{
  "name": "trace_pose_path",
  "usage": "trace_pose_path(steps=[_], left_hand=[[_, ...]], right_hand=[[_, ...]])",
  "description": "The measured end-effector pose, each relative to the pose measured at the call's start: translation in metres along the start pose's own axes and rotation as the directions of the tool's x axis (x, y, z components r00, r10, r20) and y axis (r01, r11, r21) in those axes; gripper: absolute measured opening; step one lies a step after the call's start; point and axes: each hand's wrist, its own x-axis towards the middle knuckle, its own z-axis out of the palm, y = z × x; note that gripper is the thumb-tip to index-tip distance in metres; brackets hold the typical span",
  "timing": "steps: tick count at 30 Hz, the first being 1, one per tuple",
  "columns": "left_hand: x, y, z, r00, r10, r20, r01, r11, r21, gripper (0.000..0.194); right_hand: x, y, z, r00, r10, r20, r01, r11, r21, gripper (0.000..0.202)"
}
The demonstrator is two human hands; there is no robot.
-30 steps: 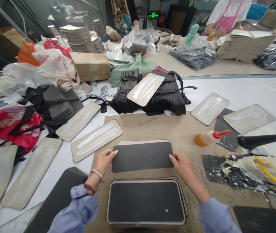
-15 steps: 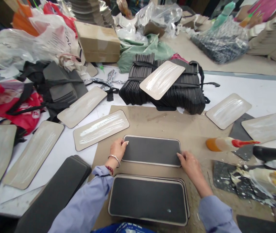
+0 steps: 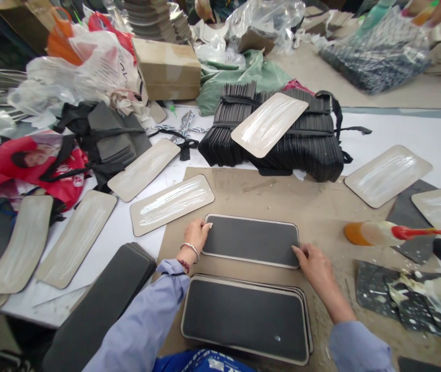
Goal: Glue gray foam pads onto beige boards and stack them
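Left hand [image 3: 197, 236] and right hand [image 3: 314, 259] apart, touching left/right ends of dark panel [image 3: 251, 241]. Can't tell if pinching.

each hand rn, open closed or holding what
Left hand: partly closed, touching the black panel at its left edge; grip unclear.
Right hand: partly closed at the black panel's right edge; grip unclear.

The left hand [image 3: 197, 235] touches the left end of the dark panel [image 3: 250, 241], fingers curled; the right hand [image 3: 313, 264] touches its right end.
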Motion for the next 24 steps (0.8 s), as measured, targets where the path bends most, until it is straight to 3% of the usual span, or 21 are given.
trace_pose_path(steps=[13, 24], left_hand=[[0.0006, 0.0063, -0.0045, 1.000, -0.009, -0.004, 0.009, 0.995, 0.104, 0.022], [-0.0029, 0.0041, -0.0019, 0.999, -0.005, -0.042, 0.008, 0.998, 0.056, 0.022]], right_hand=[[-0.0062, -0.0022, 0.0022, 1.000, 0.000, -0.012, 0.001, 1.000, 0.017, 0.028], [-0.0046, -0.0018, 0.0035, 0.999, -0.024, -0.021, 0.024, 1.000, 0.006, 0.029]])
